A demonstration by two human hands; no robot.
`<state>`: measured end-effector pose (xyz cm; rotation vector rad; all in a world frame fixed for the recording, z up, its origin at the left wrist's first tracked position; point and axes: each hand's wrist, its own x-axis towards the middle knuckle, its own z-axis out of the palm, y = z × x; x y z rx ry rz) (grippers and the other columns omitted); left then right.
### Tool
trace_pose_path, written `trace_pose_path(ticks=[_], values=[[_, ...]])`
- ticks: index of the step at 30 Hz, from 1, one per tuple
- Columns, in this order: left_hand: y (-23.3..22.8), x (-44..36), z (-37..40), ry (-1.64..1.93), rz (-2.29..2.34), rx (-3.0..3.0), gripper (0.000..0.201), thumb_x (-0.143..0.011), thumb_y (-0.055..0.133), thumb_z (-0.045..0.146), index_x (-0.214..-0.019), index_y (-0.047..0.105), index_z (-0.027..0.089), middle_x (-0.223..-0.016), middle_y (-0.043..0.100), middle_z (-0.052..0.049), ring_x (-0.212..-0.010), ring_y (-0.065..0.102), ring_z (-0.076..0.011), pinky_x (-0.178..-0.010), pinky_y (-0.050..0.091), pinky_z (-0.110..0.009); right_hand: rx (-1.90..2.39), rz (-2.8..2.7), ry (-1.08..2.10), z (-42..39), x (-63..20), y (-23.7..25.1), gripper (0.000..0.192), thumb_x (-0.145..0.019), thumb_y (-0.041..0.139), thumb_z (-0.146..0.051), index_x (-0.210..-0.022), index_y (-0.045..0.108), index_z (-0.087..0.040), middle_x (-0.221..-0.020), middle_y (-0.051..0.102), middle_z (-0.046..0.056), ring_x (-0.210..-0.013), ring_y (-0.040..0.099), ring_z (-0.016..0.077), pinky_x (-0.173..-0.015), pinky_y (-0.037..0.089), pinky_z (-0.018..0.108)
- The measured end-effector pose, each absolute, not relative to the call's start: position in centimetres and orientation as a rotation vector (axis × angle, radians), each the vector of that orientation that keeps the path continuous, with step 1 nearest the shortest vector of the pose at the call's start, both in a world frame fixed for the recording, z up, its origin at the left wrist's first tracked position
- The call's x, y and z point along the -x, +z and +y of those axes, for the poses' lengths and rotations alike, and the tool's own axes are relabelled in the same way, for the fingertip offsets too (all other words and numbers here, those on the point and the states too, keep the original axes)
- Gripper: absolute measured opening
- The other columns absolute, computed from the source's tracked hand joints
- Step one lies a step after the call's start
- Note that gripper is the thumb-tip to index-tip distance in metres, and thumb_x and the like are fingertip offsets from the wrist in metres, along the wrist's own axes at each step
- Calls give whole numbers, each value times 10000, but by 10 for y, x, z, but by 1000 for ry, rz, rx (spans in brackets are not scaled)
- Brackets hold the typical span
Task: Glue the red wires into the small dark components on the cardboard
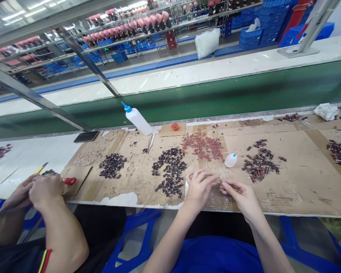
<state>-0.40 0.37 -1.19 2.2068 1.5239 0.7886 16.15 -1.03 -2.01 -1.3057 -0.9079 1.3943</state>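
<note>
My left hand (199,186) is over the cardboard near the table's front edge, its fingers bent and pointing right. Facing it, my right hand (241,194) pinches with thumb and index finger. The fingertips of both hands nearly meet around something too small to make out. Just beyond them stands a small white squeeze bottle (230,160) with a blue tip. Past my left hand lies a spread of small red-and-dark parts (203,147). Left of it is a heap of small dark, shiny parts (170,172). To the right sits another pile of red-and-dark parts (260,163).
A large white bottle (139,120) with a blue nozzle leans at the back, near a red cap (175,127) and a phone (86,137). At left, a co-worker's hands (42,189) work beside a red object (69,181). A green barrier (187,98) runs behind the table.
</note>
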Motion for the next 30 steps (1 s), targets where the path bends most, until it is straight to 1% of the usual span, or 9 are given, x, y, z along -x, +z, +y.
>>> trace_pose_path(ticks=[3,7,10,13,15,18,22,27,30], values=[[-19,4,6,759,1673,-2078,237,-860,636,167,-1056,701,283,-1040,721,-30,-1021,582,-212,-936,357,-407,1340,-872,1255,-7,-159,-29,460,-569,813,-561,-792,755,-164,-691,745,85,-650,723,241,-639,624,389],[-29,3,8,749,1718,-2017,203,-837,656,136,-969,724,272,-1081,705,-41,-1072,555,-239,-930,387,-437,1378,-848,1130,-5,-150,-34,463,-571,803,-574,-769,717,-164,-697,744,89,-652,726,251,-624,627,393],[-32,-1,11,835,1695,-1999,202,-824,649,93,-887,740,262,-1133,681,-48,-1103,527,-247,-926,422,-439,1416,-944,1062,-6,-145,-36,461,-640,737,-619,-748,702,-172,-739,746,101,-691,727,256,-658,623,399],[-28,-5,13,877,1614,-1960,216,-825,634,70,-859,742,254,-1030,710,-44,-1071,547,-234,-933,447,-424,1454,-1046,1008,-8,-143,-36,437,-738,661,-611,-798,705,-180,-823,751,107,-751,727,248,-743,610,409],[-22,-6,12,860,1590,-1894,209,-837,624,77,-873,739,248,-941,724,-37,-1009,588,-218,-907,466,-403,1443,-1057,1027,-9,-142,-37,426,-760,649,-598,-822,702,-180,-856,752,111,-789,728,248,-785,602,412],[-12,-8,9,848,1605,-1800,174,-843,630,103,-862,737,238,-900,727,-29,-918,629,-196,-859,477,-373,1406,-1012,1100,-8,-140,-36,447,-721,681,-610,-805,698,-171,-833,752,110,-781,733,252,-794,604,412],[-4,-8,4,883,1598,-1748,138,-823,660,113,-823,736,229,-871,729,-26,-905,633,-198,-863,468,-371,1393,-957,1135,-9,-138,-31,478,-659,719,-631,-774,709,-167,-800,751,104,-766,736,257,-793,606,407],[-3,-6,0,995,1466,-1624,99,-811,665,132,-838,732,201,-858,720,-46,-866,641,-192,-822,498,-339,1377,-960,1095,-13,-137,-22,433,-653,745,-594,-749,729,-172,-779,751,96,-760,736,252,-768,612,382],[1,-3,-2,1033,1388,-1533,82,-809,666,170,-855,732,189,-877,717,-57,-878,650,-186,-839,507,-324,1336,-981,1060,-14,-137,-18,385,-664,759,-550,-744,739,-174,-760,750,89,-738,733,244,-751,617,378]])
